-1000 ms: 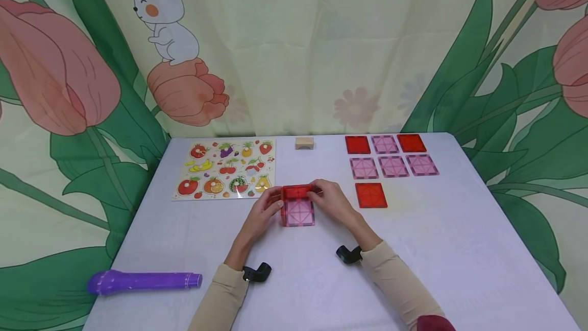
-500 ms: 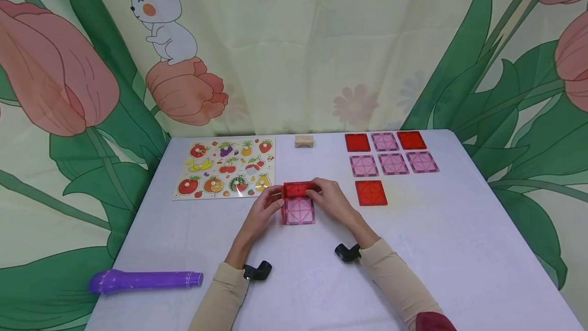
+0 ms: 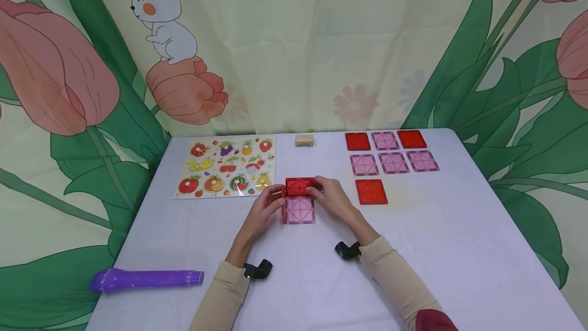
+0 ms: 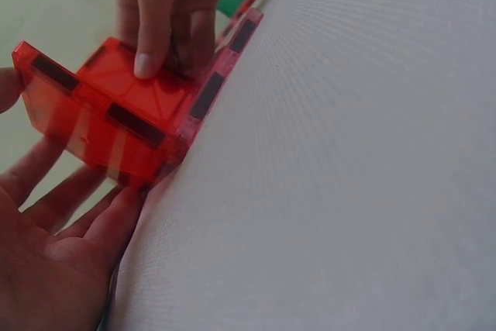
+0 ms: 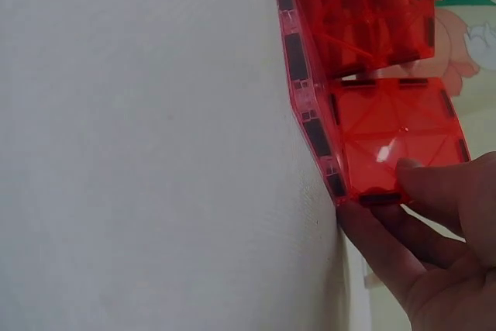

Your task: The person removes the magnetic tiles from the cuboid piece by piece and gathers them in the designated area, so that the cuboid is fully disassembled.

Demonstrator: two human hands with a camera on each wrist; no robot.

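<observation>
A pink square magnetic tile (image 3: 300, 211) lies flat on the table, with two red magnetic tiles standing along its edges. The back red tile (image 3: 298, 187) is pinched near its right edge by my right hand (image 3: 334, 201), thumb on the near face and fingers behind. My left hand (image 3: 261, 212) holds the left red tile (image 4: 70, 125) between thumb and fingers. In the right wrist view, a narrow wedge opens between the back tile (image 5: 403, 125) and the left tile (image 5: 364, 17) towards their tops.
Several pink and red tiles (image 3: 393, 163) lie in rows at the back right, with a red one (image 3: 371, 192) nearer. A fruit-picture board (image 3: 225, 167) lies back left. A small wooden block (image 3: 304, 140) sits at the back edge, a purple tube (image 3: 147, 280) at front left.
The back red tile has shifted slightly away and to the right, showing more of its near face. Both hands keep their hold and have barely moved.
</observation>
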